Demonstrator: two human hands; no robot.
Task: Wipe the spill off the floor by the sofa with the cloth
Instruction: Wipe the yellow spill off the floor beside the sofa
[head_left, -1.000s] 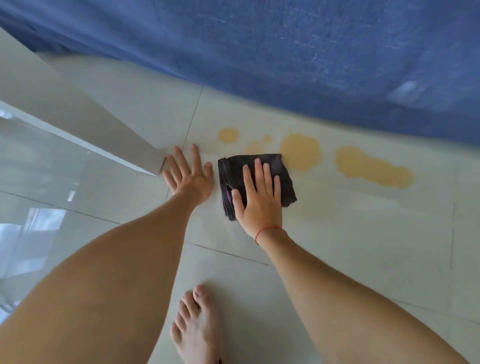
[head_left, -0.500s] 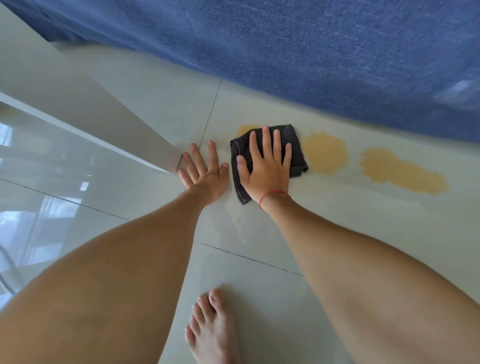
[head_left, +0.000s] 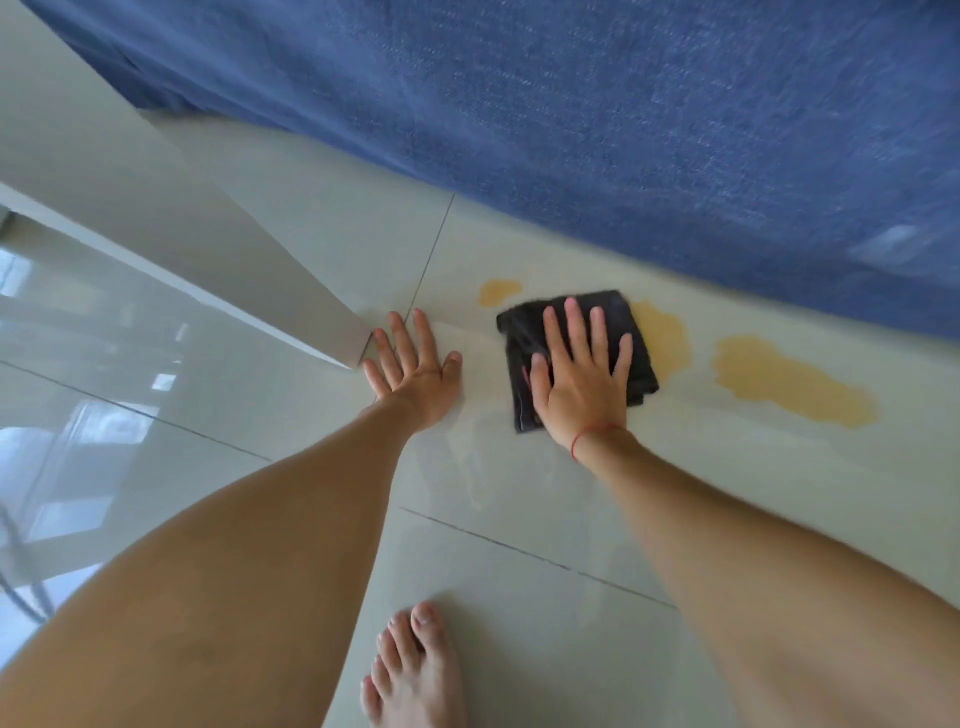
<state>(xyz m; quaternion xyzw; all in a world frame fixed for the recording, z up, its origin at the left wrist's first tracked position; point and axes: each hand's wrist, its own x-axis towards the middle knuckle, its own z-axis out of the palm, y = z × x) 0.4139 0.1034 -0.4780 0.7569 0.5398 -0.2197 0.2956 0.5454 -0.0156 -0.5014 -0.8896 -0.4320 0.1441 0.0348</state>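
Observation:
A folded dark grey cloth (head_left: 639, 353) lies flat on the pale tiled floor (head_left: 519, 493) beside the blue sofa (head_left: 623, 130). My right hand (head_left: 579, 379) presses down on it with fingers spread. A yellow-orange spill shows in three patches: a small one (head_left: 497, 292) just left of the cloth, a middle one (head_left: 667, 340) partly under the cloth's right edge, and a large one (head_left: 789, 384) further right. My left hand (head_left: 413, 369) rests flat on the floor to the left of the cloth, holding nothing.
A white cabinet corner (head_left: 332, 332) touches the floor next to my left hand. My bare foot (head_left: 410, 670) stands on the tile below. A faint wet streak (head_left: 478, 467) marks the floor near my wrists.
My right hand has slid the cloth to the right, off the small left patch and onto the edge of the middle patch. The left hand has stayed planted.

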